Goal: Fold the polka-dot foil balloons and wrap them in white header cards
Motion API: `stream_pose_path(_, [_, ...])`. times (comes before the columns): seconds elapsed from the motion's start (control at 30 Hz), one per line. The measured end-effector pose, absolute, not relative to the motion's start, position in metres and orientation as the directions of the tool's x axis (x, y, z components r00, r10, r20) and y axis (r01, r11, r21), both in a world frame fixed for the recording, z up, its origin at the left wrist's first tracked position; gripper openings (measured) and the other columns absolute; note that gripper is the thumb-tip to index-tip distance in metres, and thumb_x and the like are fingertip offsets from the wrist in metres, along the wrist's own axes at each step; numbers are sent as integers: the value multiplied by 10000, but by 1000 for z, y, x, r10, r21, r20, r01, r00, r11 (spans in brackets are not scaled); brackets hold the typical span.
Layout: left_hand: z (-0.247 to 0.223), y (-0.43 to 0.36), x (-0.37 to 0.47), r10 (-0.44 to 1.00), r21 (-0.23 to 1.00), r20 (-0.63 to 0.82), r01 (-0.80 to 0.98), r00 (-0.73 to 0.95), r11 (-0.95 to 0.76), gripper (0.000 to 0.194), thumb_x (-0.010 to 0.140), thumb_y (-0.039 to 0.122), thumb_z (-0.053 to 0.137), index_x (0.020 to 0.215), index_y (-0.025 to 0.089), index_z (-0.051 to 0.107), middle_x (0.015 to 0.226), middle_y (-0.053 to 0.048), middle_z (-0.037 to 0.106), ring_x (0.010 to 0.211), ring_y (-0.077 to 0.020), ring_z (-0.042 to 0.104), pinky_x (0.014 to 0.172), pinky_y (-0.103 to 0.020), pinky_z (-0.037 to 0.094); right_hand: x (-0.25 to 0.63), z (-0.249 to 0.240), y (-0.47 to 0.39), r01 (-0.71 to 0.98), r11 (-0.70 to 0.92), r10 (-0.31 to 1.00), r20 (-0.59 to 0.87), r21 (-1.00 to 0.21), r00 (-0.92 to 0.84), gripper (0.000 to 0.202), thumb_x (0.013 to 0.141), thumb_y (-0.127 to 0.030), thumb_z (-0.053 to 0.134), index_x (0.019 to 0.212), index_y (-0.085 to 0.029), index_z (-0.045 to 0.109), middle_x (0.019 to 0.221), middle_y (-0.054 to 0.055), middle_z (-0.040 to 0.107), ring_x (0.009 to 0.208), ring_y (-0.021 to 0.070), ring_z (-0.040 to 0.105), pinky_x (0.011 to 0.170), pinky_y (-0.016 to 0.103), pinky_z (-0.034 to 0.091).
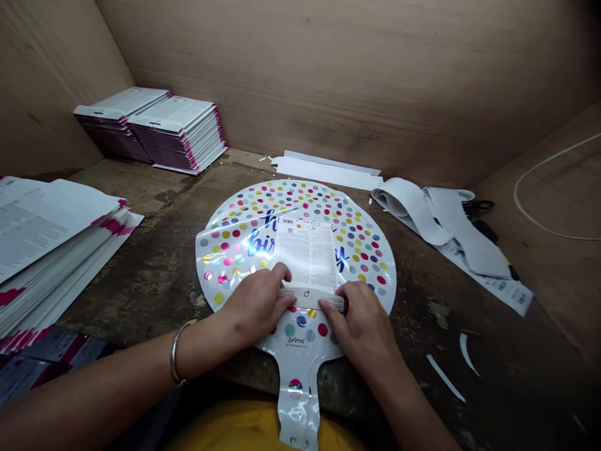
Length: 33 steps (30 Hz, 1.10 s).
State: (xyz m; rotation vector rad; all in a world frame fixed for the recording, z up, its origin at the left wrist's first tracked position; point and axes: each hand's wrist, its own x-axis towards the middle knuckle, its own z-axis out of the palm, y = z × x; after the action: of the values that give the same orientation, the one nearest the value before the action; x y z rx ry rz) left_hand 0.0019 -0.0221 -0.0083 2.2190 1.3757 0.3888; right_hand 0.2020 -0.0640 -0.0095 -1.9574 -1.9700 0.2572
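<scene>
A flat foil balloon (225, 250) with coloured dots and blue lettering lies on the table, its tail pointing toward me. On its middle rests a white printed leaflet (307, 250) with small text and a barcode. The leaflet's near edge curls up as a band with a small red logo. At the left end of that band, my left hand (256, 304) pinches the leaflet between thumb and fingers. My right hand (361, 319) grips the band's other end the same way. A metal bangle (175, 357) circles my left wrist.
Stacks of printed cards (181, 134) stand in the back left corner, with another pile (61, 250) nearer at left. A label strip (451, 232) curls at right beside dark cords (479, 207). Paper strips (328, 169) lie behind the balloon; thin scraps (446, 379) lie front right. Wooden walls surround the table.
</scene>
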Motion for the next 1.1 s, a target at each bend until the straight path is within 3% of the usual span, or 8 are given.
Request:
stream_pose_path(0.1, [-5, -15, 4, 893, 508, -71, 787, 444, -351, 239, 793, 309, 602, 987, 204, 513, 868, -35, 602, 795, -227, 586, 671, -319, 436, 201, -5, -57, 946, -108, 988, 71, -307, 136, 339, 784, -477, 571, 943, -179, 539, 917, 115, 597, 809, 266, 579, 632, 363, 434])
stream_pose_path(0.3, [-6, -11, 5, 890, 489, -36, 785, 454, -381, 373, 775, 270, 609, 1117, 187, 486, 1074, -92, 512, 887, -270, 592, 727, -382, 478, 193, -1, -43, 936, -190, 977, 34, -297, 209, 292, 740, -489, 588, 687, -219, 490, 703, 72, 589, 615, 222, 556, 491, 299, 334])
stream_pose_path(0.43, [-6, -12, -1, 902, 576, 53, 725, 429, -379, 585, 714, 253, 677, 1244, 176, 441, 1157, -125, 492, 1078, -313, 517, 886, -460, 442, 194, -1, -48, 746, -201, 965, 4, -634, 264, 256, 773, -407, 550, 638, -234, 418, 558, -14, 522, 472, 146, 484, 431, 263, 330])
stream_pose_path(0.57, [-3, -16, 0, 974, 902, -17, 424, 226, -83, 901, 632, 301, 757, 1391, 191, 282, 1274, -172, 465, 1122, -335, 503, 878, -493, 454, 202, 9, -55, 155, -266, 940, -221, -951, 259, 308, 745, -461, 613, 707, -245, 397, 542, -55, 531, 415, 131, 504, 361, 242, 397])
stream_pose_path(0.63, [-2, -22, 7, 929, 980, -195, 98, 315, 172, 812, 649, 310, 748, 1345, 169, 354, 1190, -167, 555, 1012, -311, 588, 782, -439, 512, 206, 16, -59, 21, -258, 939, -246, -966, 243, 333, 709, -448, 676, 720, -236, 420, 579, -52, 576, 433, 123, 526, 360, 229, 427])
stream_pose_path(0.73, [-4, -32, 20, 859, 905, -248, -208, 448, 370, 584, 669, 277, 742, 1185, 148, 501, 1093, -127, 637, 962, -279, 627, 757, -376, 531, 211, 19, -67, -98, -244, 953, -257, -965, 160, 289, 710, -412, 705, 815, -214, 523, 691, -17, 662, 523, 137, 597, 436, 246, 500])
stream_pose_path(0.9, [-7, -50, 37, 923, 871, -282, -333, 263, 361, 573, 634, 276, 782, 1128, 161, 514, 1079, -97, 659, 927, -254, 646, 740, -354, 548, 200, 7, -86, -380, -269, 950, -309, -885, 46, 454, 678, -312, 743, 1084, -196, 577, 1027, 80, 696, 894, 252, 663, 728, 396, 562])
stream_pose_path(1.1, [0, -61, 46, 887, 814, -380, -361, 263, 456, 599, 628, 340, 789, 1132, 169, 512, 1051, -102, 668, 783, -233, 673, 562, -287, 554, 178, -3, -95, -448, -190, 958, -265, -874, 110, 579, 717, -296, 698, 1255, -231, 493, 1164, 86, 646, 1018, 275, 621, 804, 432, 546])
